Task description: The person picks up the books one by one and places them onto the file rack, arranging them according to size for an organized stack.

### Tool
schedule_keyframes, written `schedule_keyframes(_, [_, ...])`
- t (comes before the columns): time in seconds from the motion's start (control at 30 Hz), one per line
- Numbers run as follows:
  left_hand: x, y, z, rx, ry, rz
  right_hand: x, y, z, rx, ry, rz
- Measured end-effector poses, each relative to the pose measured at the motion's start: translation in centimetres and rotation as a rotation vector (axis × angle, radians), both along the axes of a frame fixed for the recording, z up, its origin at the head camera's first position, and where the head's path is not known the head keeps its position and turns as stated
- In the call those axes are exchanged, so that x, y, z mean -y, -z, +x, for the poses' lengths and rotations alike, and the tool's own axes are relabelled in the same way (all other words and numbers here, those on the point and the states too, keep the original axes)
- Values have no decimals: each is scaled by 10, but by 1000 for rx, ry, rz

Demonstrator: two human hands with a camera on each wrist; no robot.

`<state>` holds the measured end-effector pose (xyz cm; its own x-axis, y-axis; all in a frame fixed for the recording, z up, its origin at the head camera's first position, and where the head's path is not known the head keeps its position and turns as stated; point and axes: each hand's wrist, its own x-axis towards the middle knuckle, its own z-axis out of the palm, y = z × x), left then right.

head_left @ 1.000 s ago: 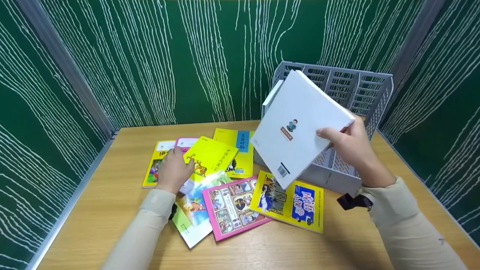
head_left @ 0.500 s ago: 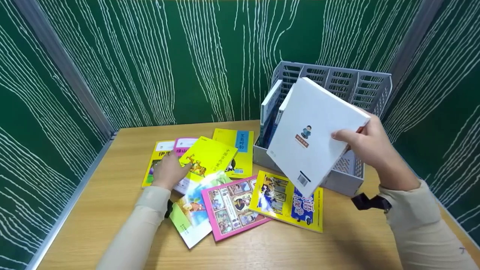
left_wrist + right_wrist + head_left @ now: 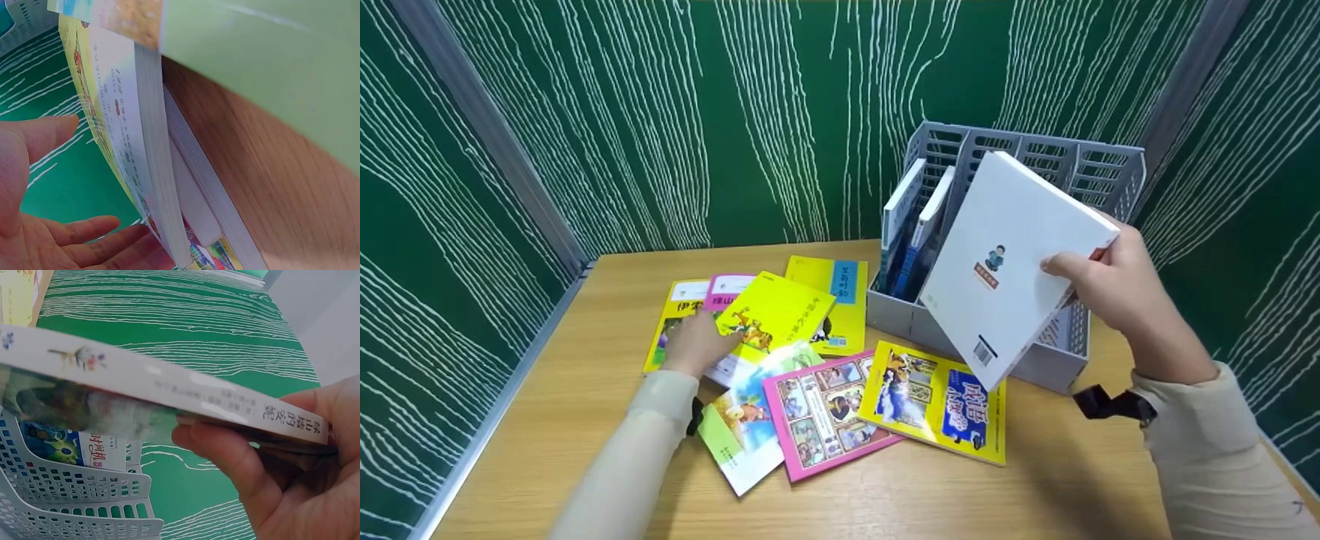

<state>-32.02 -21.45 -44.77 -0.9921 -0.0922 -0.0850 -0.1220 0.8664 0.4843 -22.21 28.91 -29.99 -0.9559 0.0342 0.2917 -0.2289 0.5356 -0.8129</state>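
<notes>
My right hand [image 3: 1117, 281] grips a white-backed book [image 3: 1027, 225] by its right edge, thumb on the back cover. The book is tilted and overlaps the grey book rack [image 3: 894, 313] in the head view. Its printed spine [image 3: 225, 399] shows in the right wrist view. My left hand [image 3: 694, 343] rests at the left of a loose pile, beside a yellow book [image 3: 791, 311] with an animal drawing. In the left wrist view its fingers [image 3: 93, 230] are loosely extended, close to the edges of stacked books, with nothing gripped.
Two books [image 3: 901, 202] stand in the rack's left slots. In front lie a green-and-white book [image 3: 735, 450], a pink-bordered book [image 3: 825, 420] and a yellow book with a blue panel [image 3: 994, 405]. Another yellow book [image 3: 810, 268] lies behind. Green patterned walls [image 3: 780, 112] surround the wooden table [image 3: 555, 420].
My right hand has moved the white-backed book to the right and slightly down, uncovering the two books in the rack's left slots. My left hand has shifted slightly left.
</notes>
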Motion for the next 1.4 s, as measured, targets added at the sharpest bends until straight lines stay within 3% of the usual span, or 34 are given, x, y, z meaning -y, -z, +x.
schedule_keyframes(0.23, [-3,-1,0,67,-29,42,8,2,-6,26,63,-9])
schedule_keyframes(0.77, [-6,-5,-6,101,-23,86,30,0,-33,-38,129,-116])
schedule_keyframes(1.4, [-7,-9,-9,178,-60,169,75,0,-60,-123,1,-231])
